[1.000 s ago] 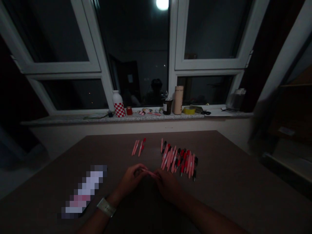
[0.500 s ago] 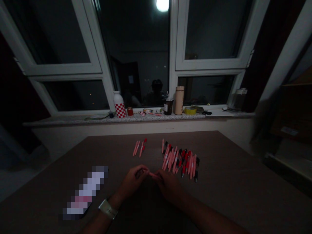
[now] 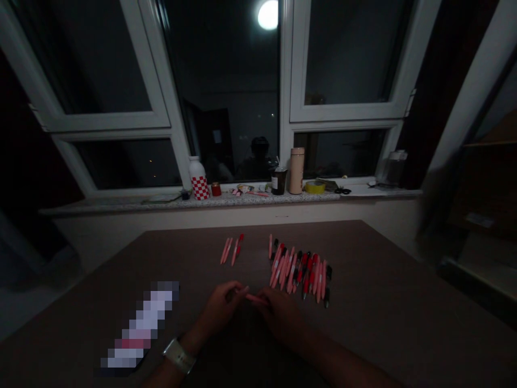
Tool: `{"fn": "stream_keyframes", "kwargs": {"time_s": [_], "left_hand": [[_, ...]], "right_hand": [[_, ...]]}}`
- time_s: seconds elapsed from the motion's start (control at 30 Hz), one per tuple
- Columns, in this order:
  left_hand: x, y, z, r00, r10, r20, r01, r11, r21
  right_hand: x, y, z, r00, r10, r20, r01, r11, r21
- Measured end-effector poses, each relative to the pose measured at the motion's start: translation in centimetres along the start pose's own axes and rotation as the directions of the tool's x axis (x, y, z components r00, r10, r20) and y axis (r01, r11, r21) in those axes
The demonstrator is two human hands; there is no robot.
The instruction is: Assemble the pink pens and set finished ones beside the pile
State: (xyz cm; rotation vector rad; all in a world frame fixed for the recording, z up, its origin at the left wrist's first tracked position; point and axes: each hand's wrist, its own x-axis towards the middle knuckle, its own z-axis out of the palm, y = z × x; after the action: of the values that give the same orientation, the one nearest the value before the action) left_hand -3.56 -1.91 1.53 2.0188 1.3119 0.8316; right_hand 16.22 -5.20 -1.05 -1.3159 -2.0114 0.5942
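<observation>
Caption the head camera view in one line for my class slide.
Left hand and right hand hold a pink pen over a dark table, beside pink and red pens.

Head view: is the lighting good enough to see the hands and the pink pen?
Head view: dim; the left hand and right hand lie in shadow, but the pink pen shows clearly. Round glare on the window glass; a pixelated patch hides an object on the table.

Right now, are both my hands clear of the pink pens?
No, a pink pen is held between your left hand and right hand.
</observation>
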Motion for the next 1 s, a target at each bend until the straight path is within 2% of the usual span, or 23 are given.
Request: {"fn": "stream_keyframes", "kwargs": {"time_s": [0.23, 0.57, 0.73, 0.87, 1.0], "left_hand": [[0.05, -0.32, -0.08, 0.999, 0.043, 0.024, -0.043, 0.999, -0.030], [0.30, 0.02, -0.27, 1.000, -0.005, 0.031, 0.004, 0.999, 0.032], [0.08, 0.35, -0.55, 0.996, 0.052, 0.071, -0.049, 0.998, -0.048], [0.02, 0.34, -0.52, 0.993, 0.079, 0.092, -0.074, 0.996, -0.051], [0.21, 0.07, -0.67, 0.999, 0.044, 0.028, -0.043, 0.998, -0.038]], "right_hand": [[0.01, 0.11, 0.05, 1.000, -0.007, -0.007, 0.007, 1.000, 0.014], [-0.02, 0.10, -0.10, 0.999, -0.040, -0.036, 0.039, 0.999, -0.037], [0.45, 0.02, -0.05, 1.000, 0.007, 0.029, -0.004, 0.992, -0.126], [0.68, -0.33, -0.26, 0.997, 0.072, 0.011, -0.071, 0.995, -0.071], [0.44, -0.30, -0.35, 0.996, 0.075, -0.052, -0.075, 0.997, 0.003]]}}
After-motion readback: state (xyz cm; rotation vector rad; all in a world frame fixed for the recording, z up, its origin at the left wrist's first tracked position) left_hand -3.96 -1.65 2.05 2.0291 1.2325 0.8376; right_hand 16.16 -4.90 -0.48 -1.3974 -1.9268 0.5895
